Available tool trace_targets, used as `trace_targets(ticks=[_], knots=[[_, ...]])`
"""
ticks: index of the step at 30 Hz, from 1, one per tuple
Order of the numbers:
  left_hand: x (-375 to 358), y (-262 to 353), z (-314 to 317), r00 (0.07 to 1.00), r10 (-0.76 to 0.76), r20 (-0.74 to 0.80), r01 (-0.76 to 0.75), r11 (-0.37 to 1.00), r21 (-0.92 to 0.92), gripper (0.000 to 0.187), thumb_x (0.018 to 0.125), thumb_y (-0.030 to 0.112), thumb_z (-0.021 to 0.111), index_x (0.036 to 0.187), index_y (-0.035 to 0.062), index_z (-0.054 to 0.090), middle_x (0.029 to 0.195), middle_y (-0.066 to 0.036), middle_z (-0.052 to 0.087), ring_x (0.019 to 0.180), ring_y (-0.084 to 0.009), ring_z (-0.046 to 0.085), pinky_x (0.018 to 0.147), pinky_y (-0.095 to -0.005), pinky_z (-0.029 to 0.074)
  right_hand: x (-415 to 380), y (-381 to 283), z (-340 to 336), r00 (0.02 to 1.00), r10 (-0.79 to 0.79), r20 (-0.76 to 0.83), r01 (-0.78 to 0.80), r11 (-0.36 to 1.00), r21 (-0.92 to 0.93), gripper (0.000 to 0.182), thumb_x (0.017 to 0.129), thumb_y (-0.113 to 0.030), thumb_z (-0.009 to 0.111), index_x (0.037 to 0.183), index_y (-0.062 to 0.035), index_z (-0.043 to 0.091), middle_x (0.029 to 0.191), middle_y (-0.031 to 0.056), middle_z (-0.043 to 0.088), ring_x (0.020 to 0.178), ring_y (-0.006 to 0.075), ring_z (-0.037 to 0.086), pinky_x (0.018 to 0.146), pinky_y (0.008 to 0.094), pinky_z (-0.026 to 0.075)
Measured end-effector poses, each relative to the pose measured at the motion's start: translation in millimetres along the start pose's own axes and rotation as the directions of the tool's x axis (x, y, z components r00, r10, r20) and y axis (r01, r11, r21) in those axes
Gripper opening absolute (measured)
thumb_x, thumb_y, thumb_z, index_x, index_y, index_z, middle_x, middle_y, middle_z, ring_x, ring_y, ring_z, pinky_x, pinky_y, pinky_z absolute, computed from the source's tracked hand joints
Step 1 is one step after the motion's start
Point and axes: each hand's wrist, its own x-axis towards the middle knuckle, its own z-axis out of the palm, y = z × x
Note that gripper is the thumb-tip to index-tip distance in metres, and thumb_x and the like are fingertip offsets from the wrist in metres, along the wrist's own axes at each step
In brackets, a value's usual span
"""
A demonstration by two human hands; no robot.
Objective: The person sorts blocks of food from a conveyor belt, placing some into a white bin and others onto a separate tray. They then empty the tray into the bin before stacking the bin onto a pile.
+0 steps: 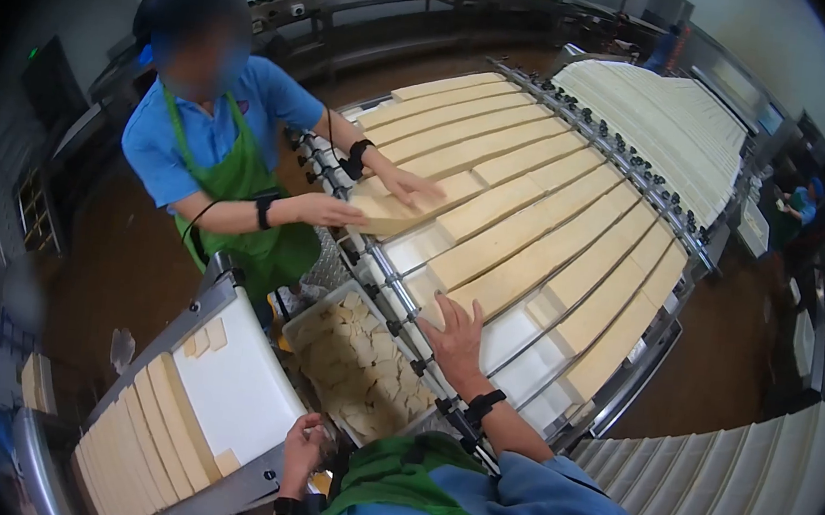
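My right hand [454,342] reaches over the near end of the large conveyor, fingers spread against the end of a long pale slab [528,255] that looks like bread or sponge cake. It does not close around the slab. Down at the corner of the small conveyor [245,366], my left hand [304,445] is held low with its fingers curled in and nothing visible in them. More long slabs [583,311] lie in parallel lanes between thin rails on the large conveyor. Bare white belt [516,347] shows beside my right hand.
A bin [361,363] of broken pieces stands between the conveyors. Slab strips [149,421] cover the small conveyor's lower part. Across from me, a co-worker [227,153] in a green apron handles a slab [392,217] with both hands. Ridged white trays [741,483] lie at right.
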Motion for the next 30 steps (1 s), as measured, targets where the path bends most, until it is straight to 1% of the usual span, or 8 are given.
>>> trace_targets(ticks=[3,7,10,20,26,27,28,30], knots=[[1.1,-20.7,-5.7,0.998,0.054,-0.042,-0.055,0.998,-0.042,0.030,0.100,0.011,0.063,0.128,0.0023,0.065,0.110,-0.008,0.071,0.090,-0.0152,0.067,0.083,-0.0310,0.055,2.3,-1.2,-2.2,0.998,-0.052,0.044,0.053,0.998,-0.037,0.025,0.085,-0.015,0.068,0.106,-0.0236,0.079,0.145,0.0110,0.056,0.133,0.0291,0.052,0.119,0.0649,0.026],[-9.9,-12.6,-12.4,0.997,-0.025,-0.068,0.016,0.991,-0.134,0.031,0.101,0.011,0.062,0.130,0.0017,0.064,0.110,-0.009,0.071,0.092,-0.0153,0.067,0.084,-0.0316,0.055,4.7,-1.4,-1.6,0.990,-0.086,0.108,0.087,0.996,-0.004,0.022,0.086,-0.015,0.068,0.103,-0.0230,0.080,0.144,0.0111,0.057,0.134,0.0302,0.052,0.120,0.0656,0.024],[-15.1,-2.2,-17.6,0.997,0.004,-0.081,-0.011,0.996,-0.092,0.030,0.102,0.011,0.061,0.130,0.0012,0.064,0.110,-0.009,0.071,0.094,-0.0156,0.066,0.084,-0.0318,0.055,6.6,2.1,-2.9,0.986,-0.076,0.150,0.090,0.992,-0.084,0.020,0.085,-0.017,0.069,0.101,-0.0216,0.081,0.142,0.0115,0.058,0.134,0.0312,0.052,0.121,0.0665,0.022],[-22.0,-6.9,-22.3,0.985,-0.011,-0.172,-0.018,0.986,-0.163,0.030,0.101,0.009,0.060,0.131,0.0031,0.064,0.113,-0.008,0.070,0.090,-0.0136,0.065,0.084,-0.0296,0.054,18.7,10.0,-14.6,0.940,-0.198,0.278,0.224,0.972,-0.065,0.023,0.090,-0.019,0.068,0.109,-0.0197,0.080,0.145,0.0126,0.057,0.140,0.0312,0.048,0.123,0.0664,0.018],[-29.4,-10.7,-28.9,0.976,-0.001,-0.218,-0.051,0.970,-0.237,0.030,0.101,0.009,0.061,0.130,0.0036,0.065,0.110,-0.007,0.069,0.087,-0.0117,0.064,0.082,-0.0277,0.053,14.0,8.7,-3.4,0.962,-0.017,0.273,0.015,1.000,0.010,0.023,0.088,-0.014,0.073,0.110,-0.0178,0.079,0.149,0.0089,0.056,0.144,0.0289,0.046,0.122,0.0657,0.018],[-30.8,-12.2,-31.4,0.974,-0.010,-0.225,-0.046,0.969,-0.243,0.030,0.101,0.009,0.061,0.130,0.0036,0.065,0.110,-0.007,0.069,0.087,-0.0117,0.064,0.082,-0.0277,0.053,13.0,11.6,-3.2,0.949,-0.029,0.314,0.031,1.000,0.000,0.035,0.089,-0.011,0.071,0.123,-0.0183,0.074,0.154,0.0072,0.053,0.147,0.0290,0.044,0.122,0.0656,0.018],[-32.0,-13.7,-34.6,0.976,-0.030,-0.214,-0.024,0.970,-0.244,0.029,0.102,0.008,0.061,0.131,0.0031,0.064,0.112,-0.007,0.069,0.091,-0.0126,0.066,0.084,-0.0277,0.055,11.5,12.8,-2.4,0.947,-0.040,0.320,0.040,0.999,0.006,0.035,0.089,-0.011,0.071,0.123,-0.0183,0.074,0.154,0.0072,0.053,0.147,0.0290,0.044,0.122,0.0656,0.018],[-35.2,-19.1,-40.6,0.975,-0.061,-0.215,0.005,0.967,-0.253,0.029,0.103,0.008,0.061,0.131,0.0027,0.063,0.114,-0.007,0.068,0.095,-0.0135,0.067,0.086,-0.0277,0.056,9.9,12.9,-0.9,0.942,0.012,0.335,-0.030,0.998,0.048,0.058,0.089,-0.006,0.068,0.145,-0.0199,0.059,0.157,0.0073,0.050,0.149,0.0290,0.041,0.122,0.0666,0.018]])
